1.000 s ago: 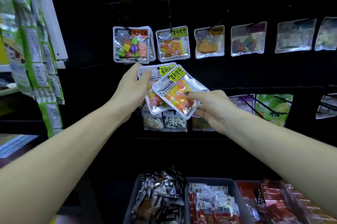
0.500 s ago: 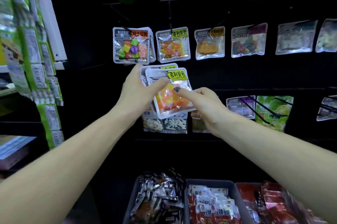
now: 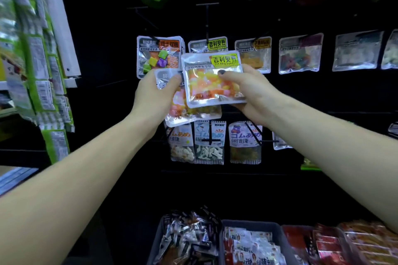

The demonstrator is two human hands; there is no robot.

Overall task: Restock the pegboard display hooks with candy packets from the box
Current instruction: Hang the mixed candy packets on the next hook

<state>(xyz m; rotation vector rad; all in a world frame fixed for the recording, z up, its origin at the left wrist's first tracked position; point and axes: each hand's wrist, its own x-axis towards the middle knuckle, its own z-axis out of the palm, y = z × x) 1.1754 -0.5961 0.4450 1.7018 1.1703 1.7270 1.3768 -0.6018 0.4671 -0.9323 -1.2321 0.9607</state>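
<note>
My right hand [image 3: 247,90] pinches a clear jelly-bean packet [image 3: 212,80] with a yellow label, thumb on its front, and holds it up just below a hook [image 3: 207,25] where a matching packet [image 3: 207,45] hangs. My left hand [image 3: 154,94] grips a second jelly-bean packet [image 3: 187,111] by its top left corner, lower and partly behind the first. Both packets are in front of the black pegboard [image 3: 280,101].
Other candy packets hang in a row: cube candies [image 3: 159,55] at left, orange ones [image 3: 254,53] and more to the right. A lower row of gummy packets [image 3: 209,142] hangs below. Grey bins [image 3: 277,234] of snack packs sit at the bottom. Green packets [image 3: 32,70] hang at left.
My right hand has lifted its packet up and right toward the hook with the matching packet, turning it upright. My left hand has risen slightly with the other packet.
</note>
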